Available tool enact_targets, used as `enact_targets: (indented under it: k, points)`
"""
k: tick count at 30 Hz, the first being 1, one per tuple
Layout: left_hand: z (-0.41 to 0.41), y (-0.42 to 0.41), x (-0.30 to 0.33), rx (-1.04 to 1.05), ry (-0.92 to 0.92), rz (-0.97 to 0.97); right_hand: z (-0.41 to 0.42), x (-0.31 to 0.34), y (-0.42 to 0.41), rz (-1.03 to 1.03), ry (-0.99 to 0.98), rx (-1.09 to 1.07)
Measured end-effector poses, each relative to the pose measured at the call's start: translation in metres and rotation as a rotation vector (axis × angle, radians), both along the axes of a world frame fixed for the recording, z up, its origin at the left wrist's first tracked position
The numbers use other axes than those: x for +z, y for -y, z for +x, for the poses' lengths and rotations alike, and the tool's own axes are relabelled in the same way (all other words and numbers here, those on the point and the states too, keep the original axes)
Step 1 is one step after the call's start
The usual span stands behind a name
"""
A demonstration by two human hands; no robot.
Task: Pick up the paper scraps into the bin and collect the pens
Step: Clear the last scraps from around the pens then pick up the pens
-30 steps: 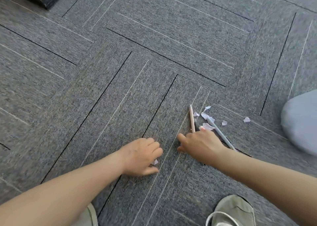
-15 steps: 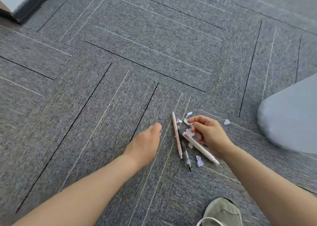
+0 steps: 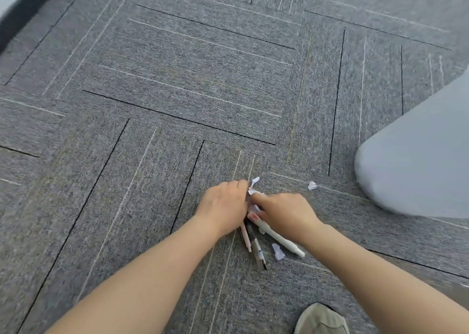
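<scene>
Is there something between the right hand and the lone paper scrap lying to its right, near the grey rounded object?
Nothing visible: only bare carpet lies between the right hand and that paper scrap.

Both hands meet over pens on grey carpet; left hand [image 3: 224, 205] beside right hand [image 3: 284, 213], which touches a white pen [image 3: 281, 239]; paper scraps [image 3: 278, 252] nearby.

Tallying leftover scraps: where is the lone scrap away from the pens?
In the head view, the lone scrap lies on the carpet, right of both hands, near the grey bin.
</scene>
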State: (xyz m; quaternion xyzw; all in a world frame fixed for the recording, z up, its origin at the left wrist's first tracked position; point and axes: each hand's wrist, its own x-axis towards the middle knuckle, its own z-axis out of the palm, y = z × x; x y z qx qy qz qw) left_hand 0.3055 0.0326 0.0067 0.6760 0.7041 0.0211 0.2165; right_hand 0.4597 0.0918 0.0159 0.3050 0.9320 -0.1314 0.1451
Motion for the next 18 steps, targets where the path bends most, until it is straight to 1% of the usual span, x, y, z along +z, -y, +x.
enact_targets:
  k: [2,3,4,5,7,9,11,13,15,18]
  points:
    - [-0.002,0.000,0.000,0.070,-0.001,-0.030,-0.005,-0.003,0.002,-0.015,0.026,0.033]
    - [-0.003,-0.002,0.000,0.090,-0.010,-0.045,-0.006,-0.003,0.002,-0.036,0.007,-0.004]
    - [-0.003,-0.004,0.000,0.106,-0.018,-0.062,-0.006,-0.003,0.000,-0.086,-0.045,-0.097]
    - [-0.002,-0.007,0.000,0.118,-0.028,-0.079,-0.005,-0.001,-0.003,-0.165,-0.130,-0.234]
    - [-0.002,-0.015,0.001,0.117,-0.057,-0.111,-0.002,0.003,-0.012,-0.311,-0.336,-0.517]
    - [-0.004,-0.021,0.002,0.064,-0.073,-0.118,0.002,0.005,-0.023,-0.388,-0.426,-0.635]
    - [-0.007,-0.023,0.002,0.032,-0.026,-0.101,0.005,0.005,-0.031,-0.548,-0.493,-0.718]
    - [-0.011,-0.023,0.001,0.063,0.070,-0.064,0.009,0.004,-0.037,-0.787,-0.641,-0.861]
    - [-0.012,-0.024,0.001,0.083,0.150,-0.026,0.014,0.002,-0.041,-0.980,-0.804,-0.997]
    - [-0.006,-0.026,0.002,0.042,0.206,-0.015,0.021,-0.005,-0.043,-1.125,-0.979,-1.083]
